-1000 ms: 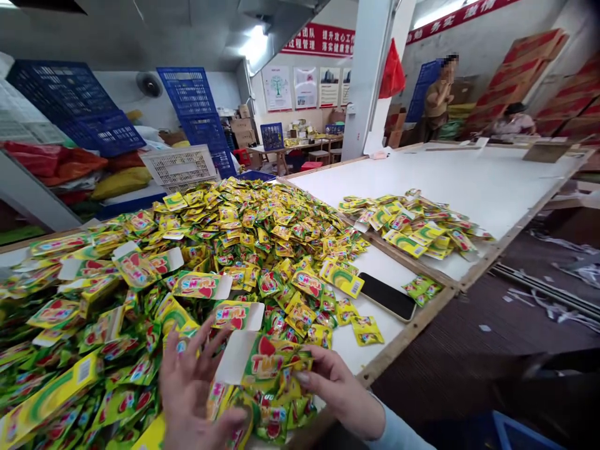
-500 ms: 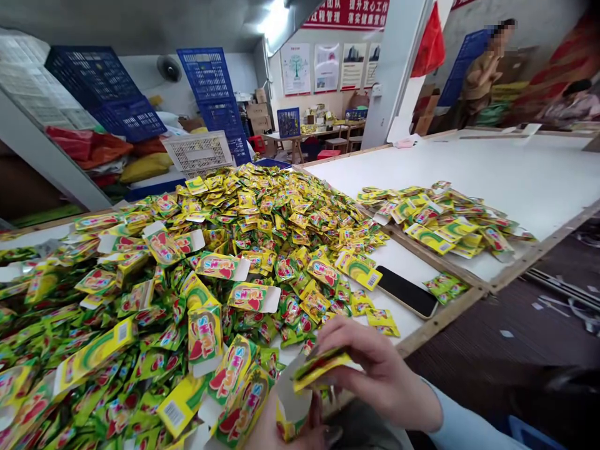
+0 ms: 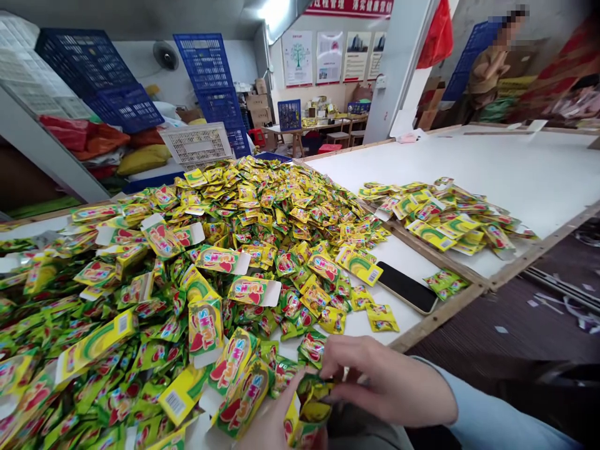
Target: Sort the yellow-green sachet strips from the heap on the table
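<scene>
Left grip clasping an opened carton

Sachets show inside it. The right grip is at the carton's mouth; whether it grasps a sachet, I cannot tell. Beyond both grips, a packet heap spreads over the tabletop.

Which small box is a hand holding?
The box in the left hand, packets showing in its open top; the other boxes lie unheld.
</scene>
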Demonstrator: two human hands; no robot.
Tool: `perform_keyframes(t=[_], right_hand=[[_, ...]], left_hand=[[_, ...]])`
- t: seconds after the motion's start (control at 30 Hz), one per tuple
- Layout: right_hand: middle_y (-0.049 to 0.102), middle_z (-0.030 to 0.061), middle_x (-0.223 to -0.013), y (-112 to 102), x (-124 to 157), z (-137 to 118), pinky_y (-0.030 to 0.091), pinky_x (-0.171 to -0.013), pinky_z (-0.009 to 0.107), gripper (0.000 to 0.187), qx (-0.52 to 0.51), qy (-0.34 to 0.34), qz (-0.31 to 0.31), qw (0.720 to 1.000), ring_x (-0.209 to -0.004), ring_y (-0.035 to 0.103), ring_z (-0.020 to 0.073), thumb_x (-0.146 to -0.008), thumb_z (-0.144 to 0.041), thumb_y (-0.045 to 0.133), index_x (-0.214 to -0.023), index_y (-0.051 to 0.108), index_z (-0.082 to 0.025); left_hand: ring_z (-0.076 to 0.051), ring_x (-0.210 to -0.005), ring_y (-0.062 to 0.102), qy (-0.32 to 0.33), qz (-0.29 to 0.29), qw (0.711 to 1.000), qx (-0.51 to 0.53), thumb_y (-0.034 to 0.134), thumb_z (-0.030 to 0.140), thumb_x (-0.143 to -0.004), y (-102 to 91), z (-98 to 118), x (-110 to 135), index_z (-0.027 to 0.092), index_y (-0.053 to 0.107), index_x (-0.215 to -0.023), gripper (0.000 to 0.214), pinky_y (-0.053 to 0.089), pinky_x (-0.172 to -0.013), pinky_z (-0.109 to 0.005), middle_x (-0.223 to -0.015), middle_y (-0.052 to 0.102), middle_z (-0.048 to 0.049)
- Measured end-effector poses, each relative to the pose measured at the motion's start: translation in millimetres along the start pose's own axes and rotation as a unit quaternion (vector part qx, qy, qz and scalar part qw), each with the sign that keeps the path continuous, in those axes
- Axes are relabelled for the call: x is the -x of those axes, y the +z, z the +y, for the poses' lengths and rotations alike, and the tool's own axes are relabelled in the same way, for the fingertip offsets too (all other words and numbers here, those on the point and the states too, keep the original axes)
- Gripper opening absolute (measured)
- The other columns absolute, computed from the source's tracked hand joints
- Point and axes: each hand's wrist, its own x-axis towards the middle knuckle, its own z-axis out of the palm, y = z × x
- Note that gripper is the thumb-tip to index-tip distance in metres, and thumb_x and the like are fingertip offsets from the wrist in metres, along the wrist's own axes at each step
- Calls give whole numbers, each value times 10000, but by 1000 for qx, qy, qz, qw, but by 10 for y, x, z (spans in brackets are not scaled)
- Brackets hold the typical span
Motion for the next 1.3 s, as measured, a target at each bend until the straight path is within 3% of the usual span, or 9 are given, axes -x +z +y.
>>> perform_keyframes(t=[0.33,0.5,0.6,0.63,0.7,0.9,1.03,1.13,1.3], right_hand=[[660,74,-909,318,149,144,453,-776,226,202,-95,-2,-33,995,-852,597,145,-874,-248,476,-941,636,-143],[649,26,-753,-133,402,401,452,-648,236,226,20,101,167,980,-705,595,147,-872,-335,483,-785,632,-188],[652,78,-768,-854,600,644,409,-590,292,258,288,222,423,830,-655,585,194,-842,-387,516,-903,631,-165],[654,115,-835,-1067,638,712,389,-582,306,273,377,258,459,762,-674,587,212,-844,-370,514,-952,622,-143],[596,186,-1058,-1305,629,812,377,-591,319,314,463,269,443,719,-800,590,250,-872,-319,467,-1088,564,-112],[620,71,-875,-361,72,1001,452,-691,314,253,334,163,220,902,-827,577,225,-792,-398,567,-926,566,-183],[587,93,-884,183,-133,1123,456,-689,375,246,232,200,231,924,-840,554,268,-690,-326,675,-812,522,-178],[568,22,-740,143,-111,1124,457,-611,305,139,171,193,259,931,-684,560,181,-807,-302,550,-801,462,-195],[481,-63,-591,42,-98,814,377,-402,198,255,-239,129,226,935,-428,437,75,-792,-413,574,-806,443,-194]], left_hand=[[-277,-1319,255,51,-104,992,58,714,208,-589,154,-93,-195,198,202,-1374,938,205,-1081,-435,-1437,293,-112],[-264,-1302,301,129,9,987,-90,647,263,-683,136,66,-230,230,170,-1382,847,254,-1069,-439,-1440,285,-111],[-263,-1238,381,166,185,913,-324,477,206,-796,-44,170,-281,253,417,-1255,465,307,-1030,-478,-1317,444,-94],[-282,-1224,389,169,221,873,-401,456,174,-792,-110,164,-322,242,460,-1224,437,326,-1007,-502,-1290,468,-101],[-314,-1190,419,163,262,800,-514,447,107,-762,-223,107,-430,228,484,-1219,474,374,-950,-522,-1260,494,-120],[-284,-1087,515,188,309,751,-552,406,165,-844,-376,18,-619,229,600,-1037,281,436,-874,-471,-1149,588,-102],[-235,-1008,578,196,355,831,-382,350,235,-881,-408,105,-495,201,518,-998,208,451,-847,-407,-1115,618,-100],[-205,-774,629,155,373,888,-220,340,321,-886,-401,152,-372,212,459,-959,177,477,-681,-329,-892,670,-66],[-193,-635,585,120,362,913,-149,401,417,-847,-362,154,-306,216,500,-922,236,436,-581,-286,-727,650,-17]])
